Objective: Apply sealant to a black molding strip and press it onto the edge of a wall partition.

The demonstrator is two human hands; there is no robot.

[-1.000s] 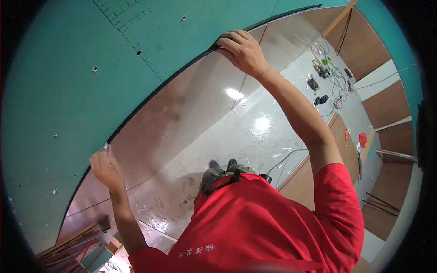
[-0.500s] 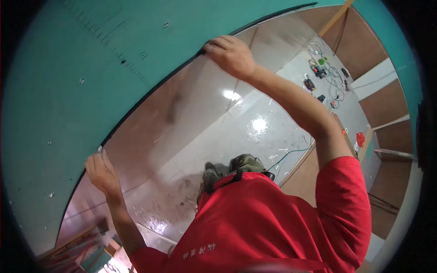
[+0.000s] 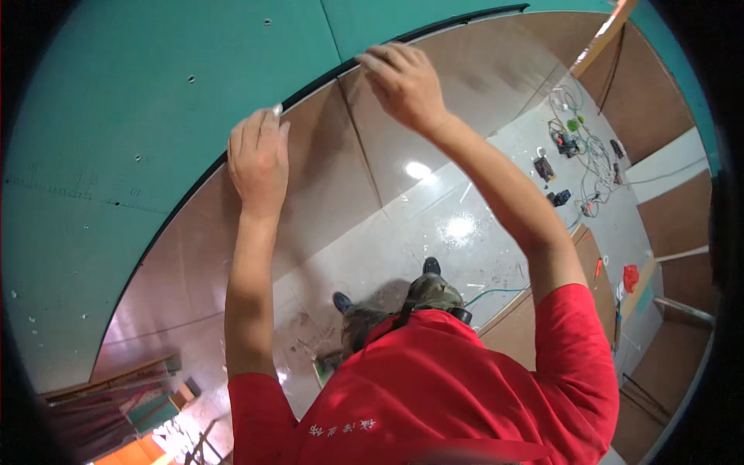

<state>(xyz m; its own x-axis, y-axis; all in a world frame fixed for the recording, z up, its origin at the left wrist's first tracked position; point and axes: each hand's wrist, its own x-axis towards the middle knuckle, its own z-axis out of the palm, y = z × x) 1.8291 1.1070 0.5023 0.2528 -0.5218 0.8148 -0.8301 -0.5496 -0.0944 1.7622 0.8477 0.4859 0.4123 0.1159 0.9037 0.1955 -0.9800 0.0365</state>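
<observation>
A green board (image 3: 132, 101) fills the upper left, screw holes dotting its face and a long black strip (image 3: 186, 195) along its curved edge. My left hand (image 3: 257, 159) is closed at this strip, fingertips on the edge, with something small and whitish (image 3: 277, 110) at the tip of one finger; I cannot make out what that is. Higher and to the right, my right hand (image 3: 403, 87) grips the same strip with curled fingers. Below the edge runs a brown panel (image 3: 310, 136), a dark vertical seam between my hands.
Tangled cables and tools (image 3: 566, 147) lie on the tiled floor (image 3: 465, 225) at right, near a red bag (image 3: 630, 275) and a loose board (image 3: 593, 263). Brown partitions (image 3: 674, 217) line the far right, an upright timber (image 3: 601, 37) at top. Stacked boards (image 3: 147, 395) lie lower left.
My left hand has slid up and right along the black strip, closer to my right hand. The view has shifted, and my feet stand farther apart.
</observation>
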